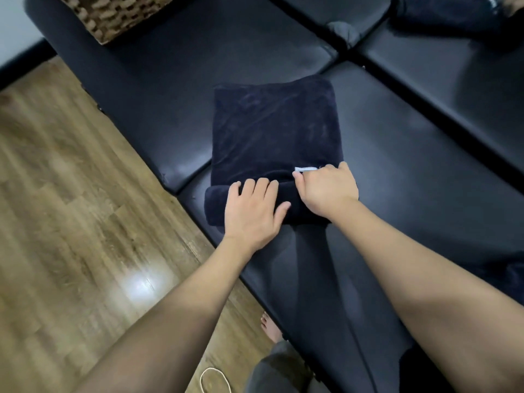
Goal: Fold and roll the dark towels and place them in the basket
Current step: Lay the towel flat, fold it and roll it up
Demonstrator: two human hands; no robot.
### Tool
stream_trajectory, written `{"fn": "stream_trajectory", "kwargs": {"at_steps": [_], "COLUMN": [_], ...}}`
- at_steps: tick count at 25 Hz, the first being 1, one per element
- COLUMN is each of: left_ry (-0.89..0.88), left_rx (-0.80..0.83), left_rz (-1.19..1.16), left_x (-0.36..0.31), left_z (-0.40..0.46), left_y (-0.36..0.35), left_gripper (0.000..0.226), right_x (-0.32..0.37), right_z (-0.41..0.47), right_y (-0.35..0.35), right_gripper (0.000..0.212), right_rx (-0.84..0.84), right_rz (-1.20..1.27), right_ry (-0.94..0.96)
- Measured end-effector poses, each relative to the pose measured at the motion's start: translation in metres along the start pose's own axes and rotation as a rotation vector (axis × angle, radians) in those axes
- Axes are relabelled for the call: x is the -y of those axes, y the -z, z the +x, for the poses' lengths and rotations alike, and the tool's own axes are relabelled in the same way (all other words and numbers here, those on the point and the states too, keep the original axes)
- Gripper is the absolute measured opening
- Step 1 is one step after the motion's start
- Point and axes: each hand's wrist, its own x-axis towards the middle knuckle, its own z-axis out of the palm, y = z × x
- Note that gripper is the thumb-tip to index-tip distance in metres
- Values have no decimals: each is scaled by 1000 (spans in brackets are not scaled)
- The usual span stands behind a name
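A dark navy towel [272, 126] lies folded on the black leather sofa [397, 154], its near end rolled into a thick tube. My left hand [252, 211] rests on top of the roll with fingers curved over it. Just to the right, my right hand [326, 191] has its fingers curled over the roll, next to a small white tag [305, 169] on the towel. A woven basket [113, 15] stands on the sofa at the top left, partly cut off by the frame.
More dark fabric [453, 12] lies piled at the sofa's top right, and another dark piece [510, 273] shows at the right edge. Wooden floor [71, 222] runs along the left. My bare foot [270, 327] and a white cord [215, 378] are near the bottom.
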Motion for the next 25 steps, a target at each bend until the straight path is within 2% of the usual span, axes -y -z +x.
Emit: {"fn": "stream_trajectory", "kwargs": {"at_steps": [2,5,9,12,18,21,25], "left_ry": [4,-22,-80,-177,35,53,31], "left_rx": [18,0,101,226,422,251,39], "left_rz": [33,61,78,92,-170,-115,16], "left_x": [-4,0,2,4,-2,-5,-13], "left_z": [-2,14,44,56,55,41,7], "left_y": [-2,2,17,18,26,26,11], "left_gripper": [63,60,61,70,61,53,47], "right_x": [-2,-3,4,12,4,2,1], "right_z": [4,-3,-38,-61,-42,-25,-7], "right_y": [6,3,-13,-29,-27,-17,1], "right_gripper": [53,47,39,48,44,54,55], "right_rx": [87,95,-214,-279,-396,-301,-54], "right_rz": [79,108,64,31,32,0,-27], "right_ry": [6,-30,-146,-112,-63,-32,1]}}
